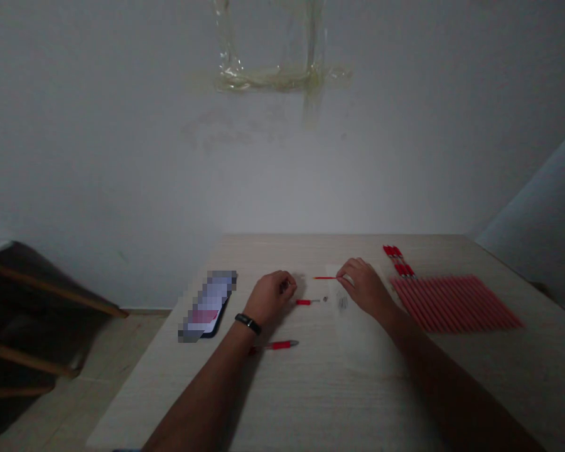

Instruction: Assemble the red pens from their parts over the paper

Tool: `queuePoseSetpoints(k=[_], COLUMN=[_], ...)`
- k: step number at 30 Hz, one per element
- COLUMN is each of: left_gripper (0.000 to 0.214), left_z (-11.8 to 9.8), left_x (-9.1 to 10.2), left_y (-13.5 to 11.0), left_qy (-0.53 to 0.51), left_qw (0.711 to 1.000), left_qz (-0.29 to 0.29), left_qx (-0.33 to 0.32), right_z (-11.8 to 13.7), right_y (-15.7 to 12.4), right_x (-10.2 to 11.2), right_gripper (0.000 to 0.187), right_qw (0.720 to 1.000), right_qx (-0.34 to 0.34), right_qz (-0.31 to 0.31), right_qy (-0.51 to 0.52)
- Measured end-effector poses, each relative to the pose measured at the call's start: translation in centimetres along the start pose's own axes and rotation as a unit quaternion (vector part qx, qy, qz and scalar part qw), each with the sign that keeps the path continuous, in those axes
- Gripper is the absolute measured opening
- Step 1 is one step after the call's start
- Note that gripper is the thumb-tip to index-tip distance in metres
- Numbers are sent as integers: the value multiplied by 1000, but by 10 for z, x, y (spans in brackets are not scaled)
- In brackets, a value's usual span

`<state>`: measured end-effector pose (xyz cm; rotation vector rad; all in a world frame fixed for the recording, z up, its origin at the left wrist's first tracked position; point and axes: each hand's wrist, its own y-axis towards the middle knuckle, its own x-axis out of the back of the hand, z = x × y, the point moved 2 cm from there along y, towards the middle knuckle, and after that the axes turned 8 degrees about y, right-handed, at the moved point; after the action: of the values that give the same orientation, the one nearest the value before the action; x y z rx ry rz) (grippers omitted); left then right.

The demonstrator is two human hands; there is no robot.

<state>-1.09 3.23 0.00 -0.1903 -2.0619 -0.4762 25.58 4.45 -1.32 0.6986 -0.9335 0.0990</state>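
Note:
My right hand (365, 287) rests on the pale wooden table (311, 402) and pinches the end of a thin red pen refill (324, 277) that points left. My left hand (273, 295), with a black band on the wrist, lies curled into a loose fist beside it; what it holds, if anything, is too small to name. Between the hands lies a short red pen tip piece (304, 302) with a small metal spring (324, 299) next to it. A red pen barrel (279, 344) lies under my left forearm.
A row of several red pens (456, 301) lies at the right, with a few more (398, 258) behind it. A phone (207, 306) sits at the left. A clear plastic sheet (358, 339) lies under my right hand. Tape remains (273, 69) stick to the wall; a dark wooden shelf (23, 314) stands at left.

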Motion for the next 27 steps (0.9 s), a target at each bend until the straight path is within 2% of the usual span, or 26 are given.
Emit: queuePoseSetpoints(k=[3,9,15,27], left_gripper=[18,17,32,35], left_z=[5,3,-1,-8], left_x=[1,-1,-5,-6], left_y=[1,1,1,-1], left_qy=[5,-1,-4,-56], left_qw=[1000,999,999,998], left_qz=[-19,-53,-37,-3], left_qx=[16,-2,-13,-36], right_z=[-6,7,12,16], right_y=[-1,-2,-3,-4], right_x=[1,-12,-23,-22], right_gripper=[10,8,7,6], right_qw=[1000,999,997,996], right_qx=[-7,-14,-6,-1], right_qz=[-4,42,73,87], right_qy=[-2,20,30,35])
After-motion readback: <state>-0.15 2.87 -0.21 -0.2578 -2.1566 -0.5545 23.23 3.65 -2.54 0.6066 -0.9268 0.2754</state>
